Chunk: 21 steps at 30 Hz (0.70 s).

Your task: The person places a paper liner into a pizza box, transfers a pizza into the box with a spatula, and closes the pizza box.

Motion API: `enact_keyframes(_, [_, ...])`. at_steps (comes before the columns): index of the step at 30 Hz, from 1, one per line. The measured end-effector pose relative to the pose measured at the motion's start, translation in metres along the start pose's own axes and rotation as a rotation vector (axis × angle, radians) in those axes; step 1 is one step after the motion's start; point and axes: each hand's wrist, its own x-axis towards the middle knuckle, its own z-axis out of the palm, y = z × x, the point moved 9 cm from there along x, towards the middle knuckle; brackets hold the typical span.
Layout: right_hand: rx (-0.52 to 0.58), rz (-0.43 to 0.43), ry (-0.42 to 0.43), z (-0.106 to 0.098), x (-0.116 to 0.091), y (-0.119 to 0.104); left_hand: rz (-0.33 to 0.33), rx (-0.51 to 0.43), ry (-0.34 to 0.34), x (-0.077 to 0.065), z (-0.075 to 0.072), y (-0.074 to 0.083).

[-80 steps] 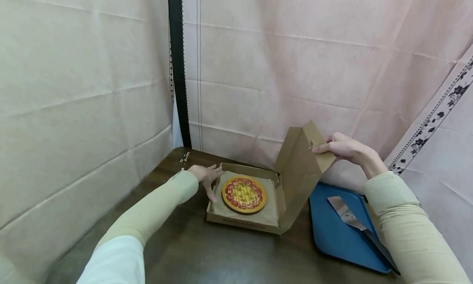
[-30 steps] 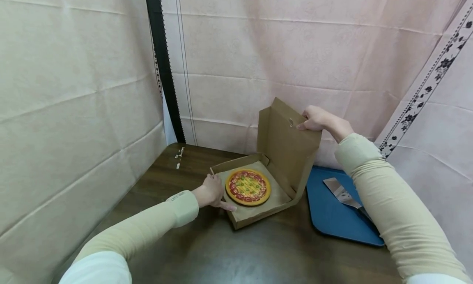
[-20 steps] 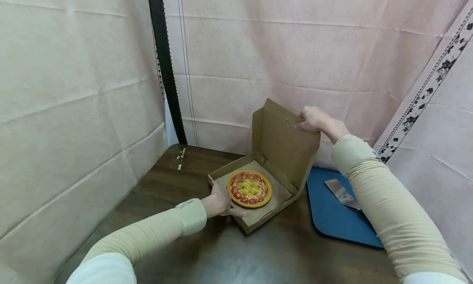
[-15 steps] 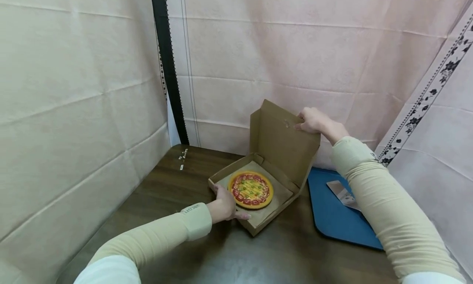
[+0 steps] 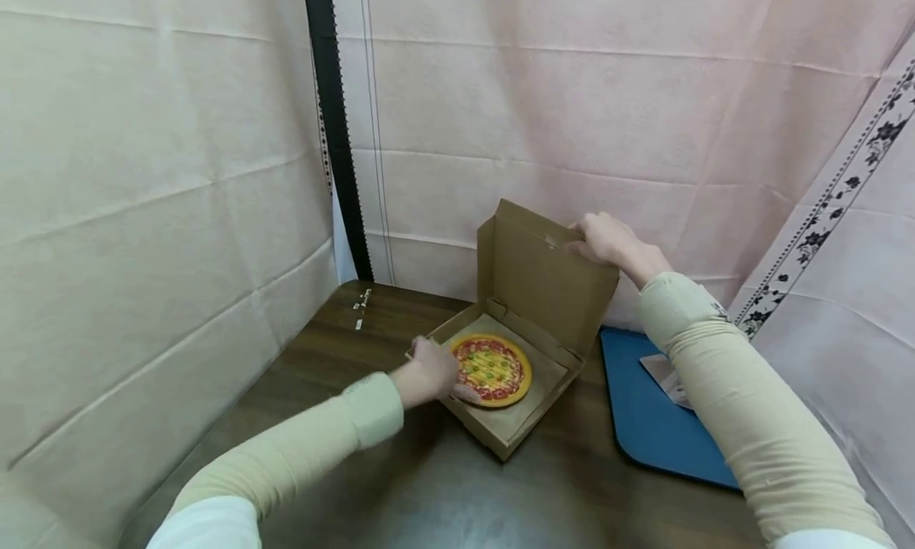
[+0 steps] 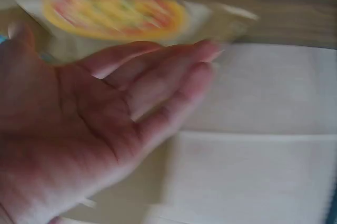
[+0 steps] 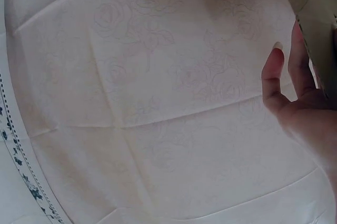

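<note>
A cardboard pizza box (image 5: 541, 410) stands on the table with its lid (image 5: 546, 283) raised and leaning back. On brown paper inside lies a whole pizza (image 5: 493, 370), perhaps a toy, its left edge partly covered by my left hand (image 5: 434, 372). That hand is over the box's near-left side; in the left wrist view its palm shows and its fingers (image 6: 174, 98) are fairly straight, blurred, holding nothing. My right hand (image 5: 608, 239) pinches the lid's top right edge between thumb and fingers. In the right wrist view the lid hides some of its fingertips.
Right of the box lies a blue tray (image 5: 643, 430) with a metal turner (image 5: 665, 374) on it, its handle hidden under my right forearm. The dark wooden table (image 5: 386, 493) ends at a curtain (image 5: 429, 136) behind and at the left.
The box has been turned so one corner points toward me, and its lid faces me more. My left hand has just risen off the box's side. The right hand keeps its hold on the lid.
</note>
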Motion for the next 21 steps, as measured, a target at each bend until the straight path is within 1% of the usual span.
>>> enact_keyframes(2, [0.006,0.001,0.009,0.000,-0.001,0.002,0.065,-0.126,0.003,0.015,0.001,-0.021])
enact_keyframes(4, [0.010,0.003,0.014,0.000,-0.002,0.003,0.131,-0.271,-0.043,0.031,0.011,-0.040])
enact_keyframes(6, [0.012,0.008,0.014,0.001,-0.003,0.005,0.191,-0.437,-0.104,0.043,0.025,-0.053])
enact_keyframes(8, [0.008,0.005,0.019,0.001,-0.003,0.005,0.211,-0.557,-0.171,0.051,0.040,-0.061])
enact_keyframes(9, [0.006,0.001,0.022,0.001,-0.003,0.005,0.206,-0.590,-0.199,0.053,0.047,-0.064])
enact_keyframes(11, [0.001,-0.007,0.028,0.001,-0.002,0.004,0.191,-0.635,-0.239,0.054,0.058,-0.066])
enact_keyframes(14, [-0.012,-0.020,0.040,0.001,0.000,0.003,0.170,-0.605,-0.250,0.056,0.063,-0.064])
enact_keyframes(18, [-0.035,-0.013,0.044,0.003,0.003,0.003,0.199,-0.546,-0.232,0.057,0.057,-0.050])
enact_keyframes(21, [-0.050,0.002,0.044,0.002,0.008,0.000,0.189,-0.522,-0.225,0.053,0.051,-0.044])
